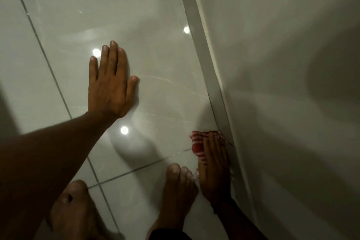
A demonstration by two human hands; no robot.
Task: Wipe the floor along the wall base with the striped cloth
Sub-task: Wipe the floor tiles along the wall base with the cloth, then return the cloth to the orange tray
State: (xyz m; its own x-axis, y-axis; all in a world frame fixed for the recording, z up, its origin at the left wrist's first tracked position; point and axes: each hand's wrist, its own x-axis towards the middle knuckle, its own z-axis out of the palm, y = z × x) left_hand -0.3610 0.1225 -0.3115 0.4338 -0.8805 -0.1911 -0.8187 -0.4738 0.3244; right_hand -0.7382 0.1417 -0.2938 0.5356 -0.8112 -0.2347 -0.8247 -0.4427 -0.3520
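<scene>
The red and white striped cloth (pixel 198 143) lies bunched on the glossy tiled floor right against the grey wall base (pixel 200 45). My right hand (pixel 214 171) presses flat on top of it, fingers pointing forward along the skirting, covering most of the cloth. My left hand (pixel 111 82) rests flat on the floor tile farther left and ahead, fingers spread, holding nothing.
My two bare feet (pixel 179 187) stand on the tiles at the bottom, the right foot touching my right hand. The white wall (pixel 282 64) fills the right side. Grout lines cross the shiny floor (pixel 136 15), which reflects ceiling lights.
</scene>
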